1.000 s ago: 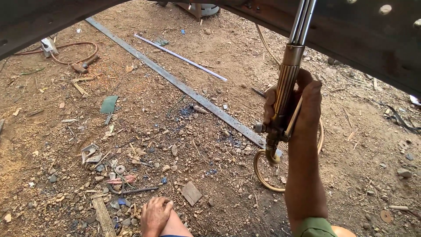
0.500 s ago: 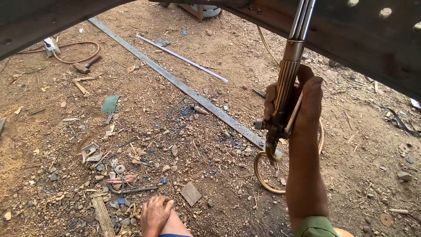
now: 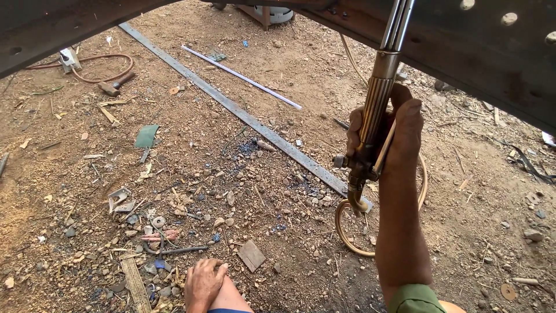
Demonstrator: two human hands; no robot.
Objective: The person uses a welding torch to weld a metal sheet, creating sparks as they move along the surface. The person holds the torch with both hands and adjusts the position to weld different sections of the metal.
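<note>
Two hands are ours here: our right hand is wrapped shut around the ribbed brass grip of a cutting torch, and against the views of a moment ago it has hardly shifted, the torch held at the same upward slant with its tubes running toward the dark steel beam overhead, so the grip reads as steady holding rather than a fresh reach. Below the torch's valve end a tan hose hangs down and loops on the dirt ground. Our left hand rests low and to the left of the torch, fingers loosely curled against our knee, gripping nothing, as before. Left of the torch a long flat steel strip lies diagonally across the ground, its near end just beside the hose loop, and a thin pale rod lies beyond it, farther from us. Well left of the torch we see a hammer beside a reddish hose, a small green scrap, and a scatter of washers, bolts and metal offcuts near our left hand. Nothing stands between the torch and the beam; the hose loop and strip clutter the ground beneath it.
</note>
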